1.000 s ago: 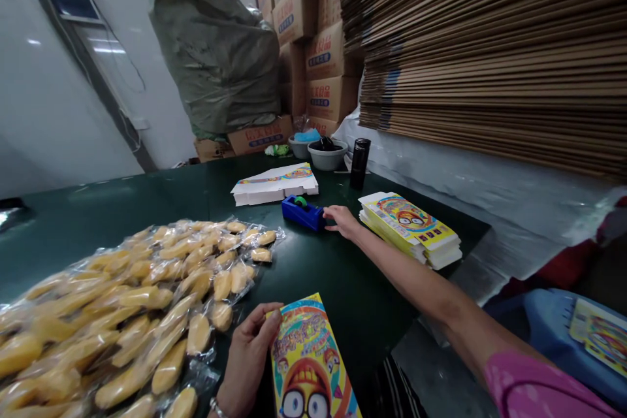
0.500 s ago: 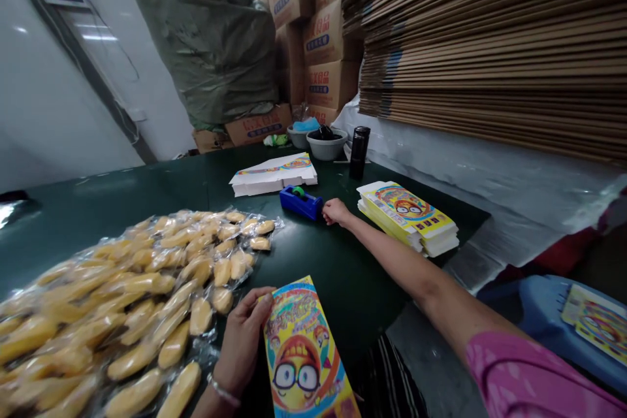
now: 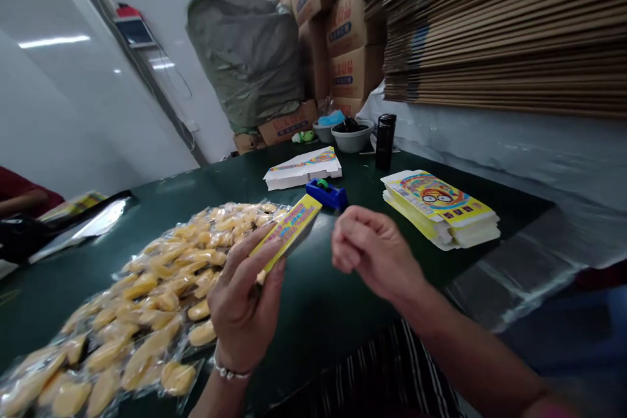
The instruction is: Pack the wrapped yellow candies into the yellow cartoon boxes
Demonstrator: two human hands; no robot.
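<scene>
A flat printed box (image 3: 289, 232) is clasped in the left hand (image 3: 243, 309), raised above the table (image 3: 323, 313) near the tape dispenser (image 3: 327, 194); it is not yet opened out or filled. The right hand (image 3: 375, 253) is loosely curled beside it, holding nothing visible. Wrapped snacks (image 3: 147, 300) lie unpacked.
</scene>
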